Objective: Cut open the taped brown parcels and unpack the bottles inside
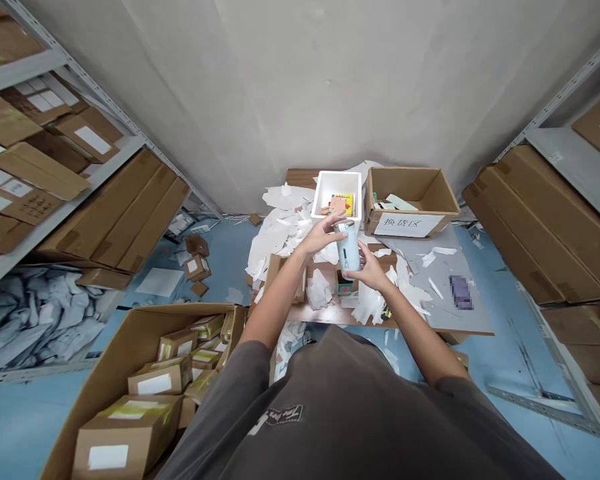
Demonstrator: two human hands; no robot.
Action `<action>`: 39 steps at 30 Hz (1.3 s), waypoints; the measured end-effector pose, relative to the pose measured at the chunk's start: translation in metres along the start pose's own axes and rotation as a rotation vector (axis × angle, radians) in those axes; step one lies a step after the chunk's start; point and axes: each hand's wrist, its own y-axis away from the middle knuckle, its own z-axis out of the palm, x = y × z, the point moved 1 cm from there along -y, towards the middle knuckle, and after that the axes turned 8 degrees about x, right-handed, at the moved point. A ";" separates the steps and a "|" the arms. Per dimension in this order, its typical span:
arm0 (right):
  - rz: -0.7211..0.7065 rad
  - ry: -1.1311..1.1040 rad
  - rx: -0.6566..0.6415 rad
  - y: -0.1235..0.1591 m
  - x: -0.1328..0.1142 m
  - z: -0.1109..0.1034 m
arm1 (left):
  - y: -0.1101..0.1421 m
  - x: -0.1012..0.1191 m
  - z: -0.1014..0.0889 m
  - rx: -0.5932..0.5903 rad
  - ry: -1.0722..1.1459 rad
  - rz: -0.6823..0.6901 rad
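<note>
Both my hands hold a pale blue tumbler (349,250) with dark lettering, slightly tilted above the table. My left hand (323,233) grips it near its top rim, thumb across the side. Around its lower right side, the fingers of my right hand (370,267) are closed. Just below the tumbler stands a small open green box (345,285), partly hidden. Behind it is a white foam box (321,190) with small coloured packets inside. An open cardboard box (449,202) with a handwritten label sits to the right of that.
Torn white paper (275,243) litters the wooden table (300,177). A purple blurred item (461,292) lies on the grey mat (445,267). A large carton (130,333) of parcels stands at lower left. Shelves with boxes (115,207) flank both sides.
</note>
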 end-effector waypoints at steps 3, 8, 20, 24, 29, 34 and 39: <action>-0.012 0.012 -0.075 0.001 0.037 -0.008 | -0.004 -0.023 0.001 -0.014 -0.043 -0.005; 0.177 0.226 0.015 0.006 0.124 -0.034 | 0.013 -0.074 0.009 0.112 -0.159 0.024; 0.432 0.518 0.151 0.007 0.181 0.021 | 0.048 -0.142 0.024 0.248 -0.440 0.069; 0.446 0.557 0.247 0.012 0.182 0.024 | 0.051 -0.153 0.029 0.287 -0.496 0.068; 0.492 0.455 0.354 0.025 0.186 0.033 | 0.055 -0.160 0.044 0.331 -0.573 0.040; 0.524 0.347 0.396 0.036 0.192 0.038 | 0.073 -0.163 0.059 0.330 -0.621 -0.090; 0.418 0.325 0.424 0.042 0.190 0.039 | 0.088 -0.159 0.058 0.289 -0.640 -0.097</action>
